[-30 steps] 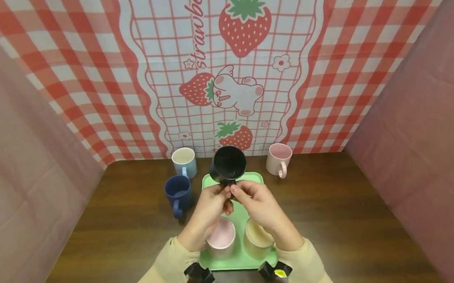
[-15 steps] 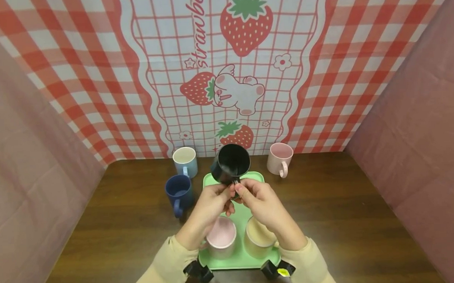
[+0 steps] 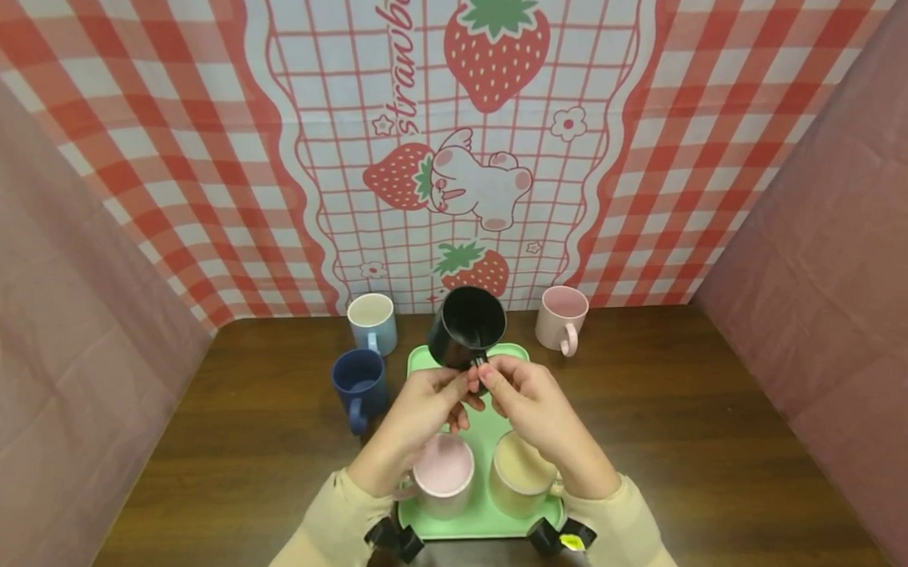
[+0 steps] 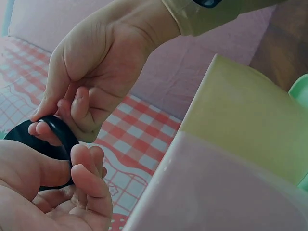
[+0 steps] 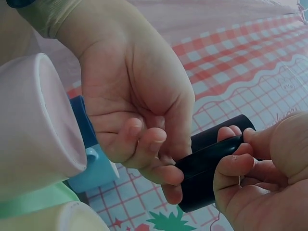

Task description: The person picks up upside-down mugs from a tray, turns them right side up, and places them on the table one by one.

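Observation:
A black mug (image 3: 450, 337) hangs in the air over the back half of a green tray (image 3: 483, 529), its mouth tipped up toward the head camera. My left hand (image 3: 421, 408) and my right hand (image 3: 531, 400) meet at its handle, which points toward me. Fingers of both hands pinch the handle (image 4: 62, 133) in the left wrist view and hide part of it. From the right wrist, the mug's dark side (image 5: 199, 190) shows below the fingers. A pink mug (image 3: 444, 471) and a yellow mug (image 3: 521, 473) stand on the tray below my wrists.
To the left of the tray stand a dark blue mug (image 3: 360, 383) and, behind it, a light blue mug (image 3: 373, 324). A pale pink mug (image 3: 560, 321) is at the back right. A strawberry-patterned cloth (image 3: 495, 182) rises behind the brown table (image 3: 655, 443).
The black mug has shifted slightly right and up in the head view, both hands moving with it. The grip on the handle stays. The other mugs have not moved on the table.

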`<state>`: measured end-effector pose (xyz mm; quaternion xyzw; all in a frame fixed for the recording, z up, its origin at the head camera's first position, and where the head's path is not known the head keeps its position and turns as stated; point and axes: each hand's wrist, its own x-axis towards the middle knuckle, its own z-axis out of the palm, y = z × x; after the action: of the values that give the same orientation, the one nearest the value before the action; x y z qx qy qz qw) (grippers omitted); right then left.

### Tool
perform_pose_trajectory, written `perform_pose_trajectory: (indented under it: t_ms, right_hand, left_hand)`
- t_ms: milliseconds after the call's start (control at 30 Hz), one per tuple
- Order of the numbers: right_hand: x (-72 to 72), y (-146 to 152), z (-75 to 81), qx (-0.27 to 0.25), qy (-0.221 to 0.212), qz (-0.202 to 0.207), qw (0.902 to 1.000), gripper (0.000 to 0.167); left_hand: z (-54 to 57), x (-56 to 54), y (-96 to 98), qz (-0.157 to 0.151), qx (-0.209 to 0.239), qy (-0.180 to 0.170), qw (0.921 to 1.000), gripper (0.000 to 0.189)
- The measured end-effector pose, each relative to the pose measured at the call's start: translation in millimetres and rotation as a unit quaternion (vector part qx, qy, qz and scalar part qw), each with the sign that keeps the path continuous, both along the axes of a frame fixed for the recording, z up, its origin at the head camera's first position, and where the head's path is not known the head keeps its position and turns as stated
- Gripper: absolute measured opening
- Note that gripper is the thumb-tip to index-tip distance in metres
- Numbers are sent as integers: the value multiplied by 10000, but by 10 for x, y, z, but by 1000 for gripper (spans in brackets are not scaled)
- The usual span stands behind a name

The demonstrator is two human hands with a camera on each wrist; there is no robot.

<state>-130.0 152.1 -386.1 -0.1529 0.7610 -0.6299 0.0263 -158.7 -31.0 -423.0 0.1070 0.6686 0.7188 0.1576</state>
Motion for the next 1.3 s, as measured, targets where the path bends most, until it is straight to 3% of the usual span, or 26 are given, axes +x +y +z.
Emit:
perform_pose_trajectory:
  t_ms: [333, 567, 767, 1100, 1200, 1300]
  right_hand:
    - [-13, 90, 23, -68, -100, -124, 9998, 24]
    - [-45, 212, 33, -139, 34, -214, 9997, 25]
    - [-51, 380, 26, -379, 10, -439, 9983, 27]
    - [-20, 757, -137, 15, 68, -860, 9963, 29]
    - [-17, 843, -197, 89, 48, -961, 9953, 29]
    - [-29, 925, -274, 147, -39, -1036, 9945, 29]
  left_hand:
    - [39, -5, -119, -15, -760, 494, 9959, 26]
    - [58, -5, -206, 224, -1222, 843, 9887, 20]
    - [22, 28, -310, 509, -1298, 1054, 9846, 16]
    - [-121, 132, -583, 1052, -1692, 1965, 9601, 6]
    - [-153, 165, -667, 932, -1932, 2115, 9536, 6]
    - [-177, 209, -760, 589, -2286, 2186, 9468, 10]
